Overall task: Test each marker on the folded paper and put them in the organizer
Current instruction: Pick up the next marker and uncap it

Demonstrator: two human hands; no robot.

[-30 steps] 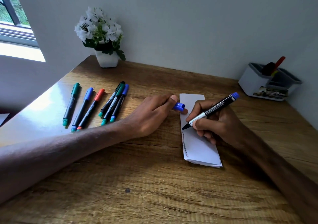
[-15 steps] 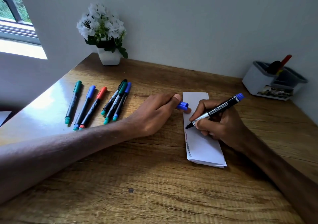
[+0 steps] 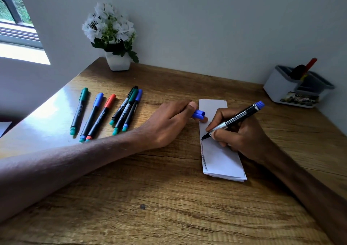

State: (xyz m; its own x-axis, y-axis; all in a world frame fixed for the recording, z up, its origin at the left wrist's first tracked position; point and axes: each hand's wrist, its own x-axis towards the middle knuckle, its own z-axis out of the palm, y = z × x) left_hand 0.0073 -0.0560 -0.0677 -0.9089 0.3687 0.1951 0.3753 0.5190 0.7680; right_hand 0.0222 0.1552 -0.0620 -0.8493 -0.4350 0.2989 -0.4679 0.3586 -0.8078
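Where its tip meets the folded paper (image 3: pixel 221 156), black blue-ended marker (image 3: pixel 237 120).

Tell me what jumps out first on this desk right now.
The right hand presses a blue marker tip to the folded paper at centre, while the left hand holds its cap beside it. Six capped markers lie left; the organizer sits far right.

- My right hand (image 3: pixel 242 133) has brought the blue-ended marker (image 3: pixel 233 121) down the folded paper (image 3: pixel 221 158); its tip now touches the sheet near the left edge.
- My head camera has drifted slightly, so the desk sits a little differently in view.
- I see no other change.
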